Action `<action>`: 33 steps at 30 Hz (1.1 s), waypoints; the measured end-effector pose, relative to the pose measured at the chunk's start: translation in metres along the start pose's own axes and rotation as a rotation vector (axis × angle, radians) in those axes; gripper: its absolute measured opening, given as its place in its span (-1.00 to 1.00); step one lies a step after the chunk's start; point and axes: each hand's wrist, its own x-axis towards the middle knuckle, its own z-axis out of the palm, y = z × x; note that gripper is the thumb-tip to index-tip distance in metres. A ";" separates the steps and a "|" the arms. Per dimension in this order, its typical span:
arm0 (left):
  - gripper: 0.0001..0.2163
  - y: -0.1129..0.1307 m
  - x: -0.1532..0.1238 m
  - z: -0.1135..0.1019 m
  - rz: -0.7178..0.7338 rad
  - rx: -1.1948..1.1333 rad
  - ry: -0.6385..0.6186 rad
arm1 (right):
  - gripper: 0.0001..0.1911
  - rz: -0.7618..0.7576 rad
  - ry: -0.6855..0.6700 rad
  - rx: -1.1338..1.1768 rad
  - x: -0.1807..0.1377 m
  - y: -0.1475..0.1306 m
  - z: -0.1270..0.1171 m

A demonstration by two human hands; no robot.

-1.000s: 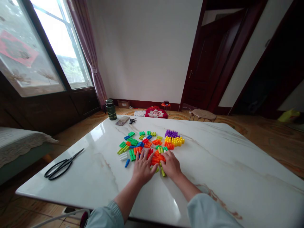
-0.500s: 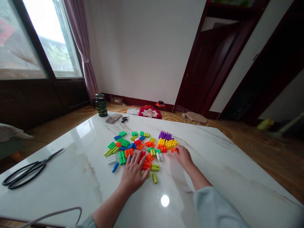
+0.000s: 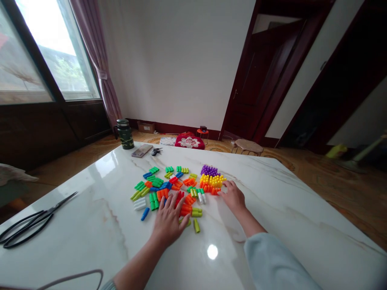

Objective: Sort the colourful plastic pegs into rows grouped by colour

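Spread palm-down, my left hand (image 3: 169,219) is open and rests over the near part of a pile of coloured plastic bullet-shaped pieces, covering some of them. Red-orange pieces (image 3: 186,210) and lime pieces (image 3: 197,212) show beside its fingers. My right hand (image 3: 234,197) is open, thumb and fingers apart, at the right end of a row of orange pieces (image 3: 210,189). Behind that row stand yellow pieces (image 3: 211,180), then purple ones (image 3: 209,170), packed side by side. Green (image 3: 154,201), white (image 3: 140,204) and blue pieces (image 3: 145,214) lie to the left.
Black-handled scissors (image 3: 36,223) lie at the left on the white marble-patterned table (image 3: 99,225). A camouflage flask (image 3: 125,135), a phone (image 3: 142,150) and keys (image 3: 156,151) are at the far edge. A cable (image 3: 72,277) crosses the near left corner.
My right hand has let go of the orange pieces, which now sit against the end of the orange row. Its fingers have opened. My left hand stays in place; the view has shifted slightly.
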 end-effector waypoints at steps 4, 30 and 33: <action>-0.45 0.001 0.000 -0.001 0.003 0.016 -0.021 | -0.73 0.085 -0.027 0.248 -0.002 0.008 0.016; -0.47 0.003 0.001 -0.005 -0.003 0.044 -0.019 | -0.78 0.183 0.262 0.386 -0.032 0.003 0.044; -0.47 0.003 0.001 -0.003 -0.010 0.044 -0.026 | -0.89 0.087 0.152 0.330 -0.060 -0.008 0.041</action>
